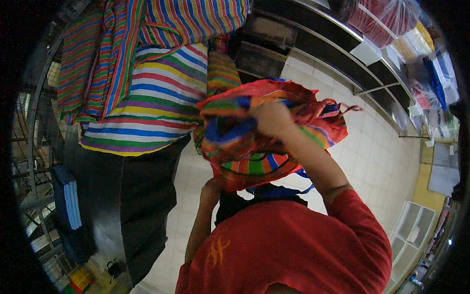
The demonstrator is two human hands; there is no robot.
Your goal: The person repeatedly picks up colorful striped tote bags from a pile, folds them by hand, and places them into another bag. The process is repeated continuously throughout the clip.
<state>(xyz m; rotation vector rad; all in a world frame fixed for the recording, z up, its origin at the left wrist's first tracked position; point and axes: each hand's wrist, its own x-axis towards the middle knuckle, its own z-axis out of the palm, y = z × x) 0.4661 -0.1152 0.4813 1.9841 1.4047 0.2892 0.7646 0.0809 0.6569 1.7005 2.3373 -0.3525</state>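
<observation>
Pale tiled floor (367, 157) runs between the shelf (323, 46) and my black-draped worktop (144, 196), where striped cloths (164, 98) lie. Above the floor, before me, is a red striped bundle (242, 156): likely light, soft, floppy, best held by gathered edges. My left hand (211, 190) seems to pinch its near edge; my right hand (271, 120), over it, is too blurred to tell.

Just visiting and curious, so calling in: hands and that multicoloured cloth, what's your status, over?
Left hand at bunched multicoloured cloth's lower left edge; right hand blurred, against its upper part. Grips unclear. Striped fabric pile close by, left.
</observation>
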